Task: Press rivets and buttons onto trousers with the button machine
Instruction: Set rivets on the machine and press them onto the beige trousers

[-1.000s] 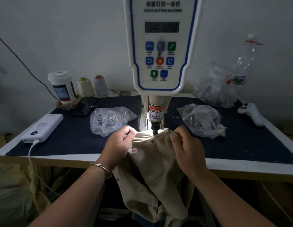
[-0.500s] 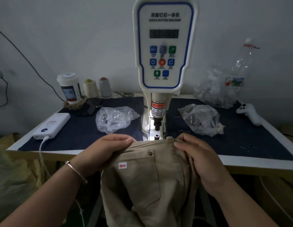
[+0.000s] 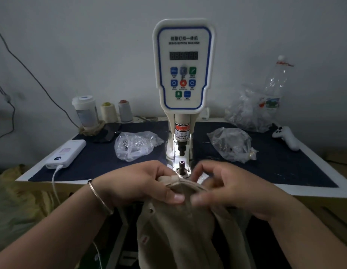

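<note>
Trousers [image 3: 178, 226] pulled back, waistband in both grips

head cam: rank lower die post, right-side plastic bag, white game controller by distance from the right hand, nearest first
1. Lower die post: just ahead-left of the right hand.
2. Plastic bag: on the mat, behind the hand.
3. White controller: far right, near the table's back edge.

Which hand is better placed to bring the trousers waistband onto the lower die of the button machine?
Left. The left hand grips the waistband just before the lower die; the right hand holds farther along.
</note>
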A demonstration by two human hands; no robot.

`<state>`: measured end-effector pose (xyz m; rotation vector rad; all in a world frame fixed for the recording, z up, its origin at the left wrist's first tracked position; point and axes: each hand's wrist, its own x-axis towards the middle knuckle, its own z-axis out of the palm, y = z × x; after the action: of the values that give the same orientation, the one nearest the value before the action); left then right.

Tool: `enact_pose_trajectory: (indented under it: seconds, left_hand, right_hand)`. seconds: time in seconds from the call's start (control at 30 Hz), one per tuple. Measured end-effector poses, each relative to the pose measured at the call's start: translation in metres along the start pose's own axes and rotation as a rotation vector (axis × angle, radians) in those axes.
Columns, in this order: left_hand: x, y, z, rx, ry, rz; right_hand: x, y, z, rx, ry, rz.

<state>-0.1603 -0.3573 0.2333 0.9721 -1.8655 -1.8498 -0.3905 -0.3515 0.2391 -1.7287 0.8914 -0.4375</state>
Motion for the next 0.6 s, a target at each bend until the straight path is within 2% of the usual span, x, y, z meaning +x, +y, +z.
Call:
enact_pose_trajectory:
  seconds: [0.1,0.17,0.27,0.37,0.4,0.43,0.5,0.53,0.6]
  left_hand:
    - [-0.003,-0.007,-0.001,-0.143,-0.079,0.013]
    - [-0.006,-0.014,-0.003,-0.229,-0.084,0.037]
    - [-0.007,-0.023,-0.007,-0.29,-0.047,0.054]
    - [-0.005,-0.024,-0.007,-0.312,0.07,0.043]
    - [-0.003,-0.025,-0.006,-0.324,0.102,0.046]
    - [-0.002,-0.025,-0.005,-0.333,0.141,0.043]
    - [0.001,-0.028,-0.004,-0.341,0.214,0.035]
    - [0.003,-0.03,-0.004,-0.348,0.239,0.035]
    - [0.005,-0.029,-0.004,-0.369,0.246,0.045]
  right_hand:
    - [-0.011,0.006,-0.016,-0.361,-0.147,0.043]
    - [-0.014,0.012,-0.02,-0.431,-0.147,0.035]
    - [-0.008,0.021,-0.017,-0.235,-0.059,0.002]
    - [0.001,0.03,-0.018,-0.111,0.213,-0.086]
    - [0.002,0.031,-0.021,-0.092,0.253,-0.121]
    - [0.002,0.031,-0.023,-0.06,0.229,-0.153]
    - [0.002,0.031,-0.021,-0.022,0.036,-0.137]
    - [0.003,0.034,-0.017,-0.081,-0.031,-0.1]
    - [0.009,0.042,-0.003,-0.206,-0.021,-0.055]
